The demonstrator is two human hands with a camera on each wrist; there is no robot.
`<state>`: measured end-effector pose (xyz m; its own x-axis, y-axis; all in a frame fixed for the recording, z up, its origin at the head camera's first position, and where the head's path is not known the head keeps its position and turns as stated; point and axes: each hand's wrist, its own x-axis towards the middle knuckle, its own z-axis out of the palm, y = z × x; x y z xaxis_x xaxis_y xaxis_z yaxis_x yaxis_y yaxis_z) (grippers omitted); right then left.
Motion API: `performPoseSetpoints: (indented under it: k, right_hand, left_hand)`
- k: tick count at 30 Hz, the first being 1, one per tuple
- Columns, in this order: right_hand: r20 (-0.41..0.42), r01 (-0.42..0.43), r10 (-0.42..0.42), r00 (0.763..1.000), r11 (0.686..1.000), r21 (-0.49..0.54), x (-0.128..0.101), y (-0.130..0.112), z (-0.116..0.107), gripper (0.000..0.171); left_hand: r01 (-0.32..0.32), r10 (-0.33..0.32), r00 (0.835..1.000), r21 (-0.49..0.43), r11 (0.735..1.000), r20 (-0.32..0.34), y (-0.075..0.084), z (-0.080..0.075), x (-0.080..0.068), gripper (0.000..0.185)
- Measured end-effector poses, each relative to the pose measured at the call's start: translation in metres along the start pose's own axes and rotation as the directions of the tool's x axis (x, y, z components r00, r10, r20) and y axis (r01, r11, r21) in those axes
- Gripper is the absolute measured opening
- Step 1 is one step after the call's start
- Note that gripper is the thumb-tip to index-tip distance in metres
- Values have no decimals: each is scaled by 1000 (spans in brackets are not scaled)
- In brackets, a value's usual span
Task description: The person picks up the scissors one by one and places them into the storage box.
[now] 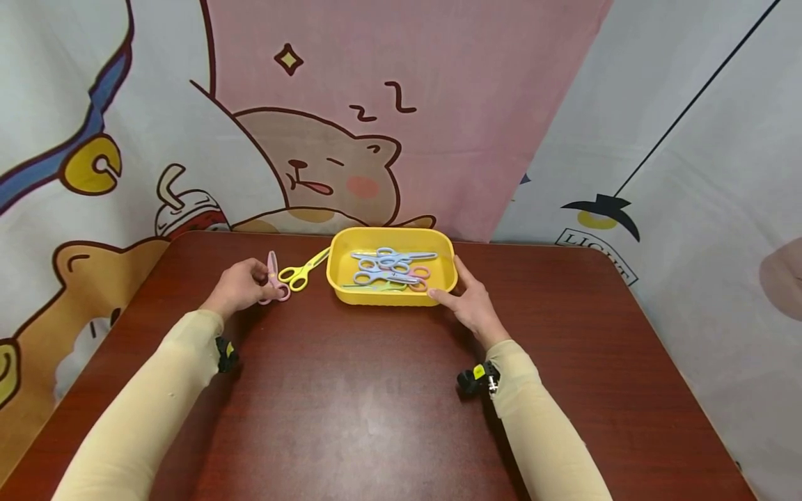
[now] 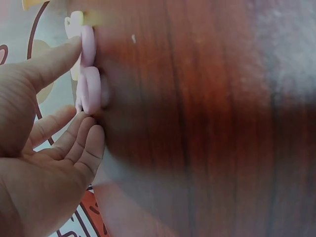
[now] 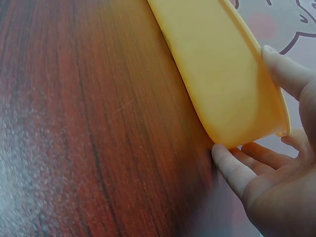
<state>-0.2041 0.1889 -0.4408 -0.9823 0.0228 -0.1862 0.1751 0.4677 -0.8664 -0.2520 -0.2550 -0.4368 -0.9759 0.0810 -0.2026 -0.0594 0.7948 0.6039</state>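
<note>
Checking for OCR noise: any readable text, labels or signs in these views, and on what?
"LIGHT", last letters partly cut off: on the white wall cloth right of the table, under the lamp drawing.
"z z" sleep marks: on the pink cloth above the sleeping bear.
No print shows on the yellow tray or the pink scissors.

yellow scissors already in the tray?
No, the yellow scissors lie on the table just left of the yellow tray, next to the pink scissors at the left hand.
</note>
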Motion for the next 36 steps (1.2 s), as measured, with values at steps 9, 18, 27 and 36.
performPoseSetpoints:
  k: [9,18,27,36]
  right_hand:
    - [3,-7,7,1000,1000,8,0,0,0,103]
    - [2,-19,19,1000,1000,-4,1,1,0,103]
    - [2,0,0,1000,1000,4,0,-1,-1,102]
    - [2,9,-9,1000,1000,5,-1,0,0,102]
  left_hand:
    - [17,-17,1000,13,1000,-4,-1,3,0,78]
    - [15,-15,1000,69,998,3,-2,4,-2,70]
    - [43,-44,999,72,997,14,-1,4,-2,64]
    - [47,-48,999,70,996,0,-1,6,-4,61]
